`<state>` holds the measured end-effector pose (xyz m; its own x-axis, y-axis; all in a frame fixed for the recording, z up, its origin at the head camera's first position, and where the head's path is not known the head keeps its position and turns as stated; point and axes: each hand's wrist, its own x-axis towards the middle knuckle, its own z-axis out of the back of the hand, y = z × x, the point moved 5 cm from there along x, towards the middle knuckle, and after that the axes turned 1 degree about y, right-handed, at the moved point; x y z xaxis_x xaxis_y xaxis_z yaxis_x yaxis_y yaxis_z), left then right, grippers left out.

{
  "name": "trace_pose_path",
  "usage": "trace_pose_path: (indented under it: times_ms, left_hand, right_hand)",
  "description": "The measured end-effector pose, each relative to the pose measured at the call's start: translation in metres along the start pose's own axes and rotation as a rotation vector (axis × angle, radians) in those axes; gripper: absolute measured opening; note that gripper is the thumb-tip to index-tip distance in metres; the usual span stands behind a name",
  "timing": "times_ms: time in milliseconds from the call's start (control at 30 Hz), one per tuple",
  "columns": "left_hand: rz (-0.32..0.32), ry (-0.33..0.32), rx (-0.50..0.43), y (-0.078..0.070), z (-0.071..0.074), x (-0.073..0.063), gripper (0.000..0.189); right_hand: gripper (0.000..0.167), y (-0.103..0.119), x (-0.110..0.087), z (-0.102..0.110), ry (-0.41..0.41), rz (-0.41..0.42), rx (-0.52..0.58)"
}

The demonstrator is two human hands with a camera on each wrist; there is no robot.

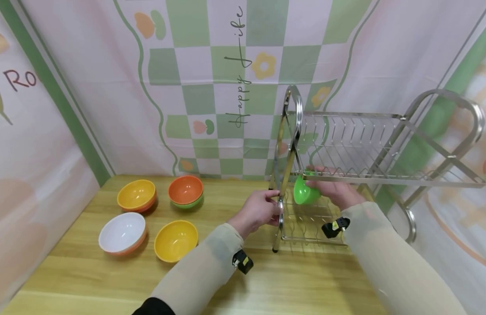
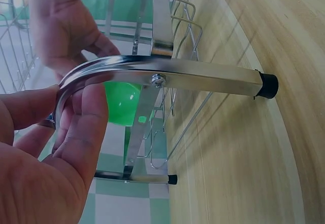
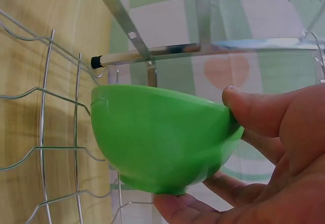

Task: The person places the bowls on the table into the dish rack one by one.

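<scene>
A green bowl [image 3: 162, 137] is gripped by my right hand [image 3: 284, 148], thumb at its rim and fingers under its base. It is tipped on its side between the two tiers of a metal dish rack [image 1: 353, 179], close over the lower wire shelf [image 1: 305, 238]. My left hand [image 1: 258, 211] holds the curved end frame [image 2: 117, 64] of the rack, thumb and fingers wrapped round the tube. In the head view the upper shelf partly hides the right hand's fingers.
On the wooden table [image 1: 89, 280] to the left stand a yellow bowl [image 1: 136, 194] on an orange one, an orange bowl [image 1: 185, 190] on a green one, a white bowl [image 1: 122, 232] with an orange outside, and another yellow bowl [image 1: 176, 240]. A patterned curtain [image 1: 211, 100] hangs behind.
</scene>
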<state>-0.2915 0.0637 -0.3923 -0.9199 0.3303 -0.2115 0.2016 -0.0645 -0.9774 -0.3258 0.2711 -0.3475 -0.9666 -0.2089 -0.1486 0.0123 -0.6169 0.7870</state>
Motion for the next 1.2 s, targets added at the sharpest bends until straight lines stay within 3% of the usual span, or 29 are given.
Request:
trace_pose_path:
  times_ms: [300, 467, 1200]
  left_hand:
    - [0.019, 0.008, 0.011, 0.002, 0.000, 0.000, 0.063]
    - [0.017, 0.008, 0.018, 0.001, -0.001, -0.001, 0.063]
    - [0.027, 0.006, -0.004, 0.002, 0.000, 0.002, 0.061]
  right_hand:
    - [0.076, 0.003, 0.012, -0.008, -0.026, -0.068, -0.079]
    - [0.070, 0.006, 0.021, -0.012, -0.048, -0.077, -0.130]
    - [0.069, -0.003, 0.031, -0.026, 0.055, -0.149, 0.000]
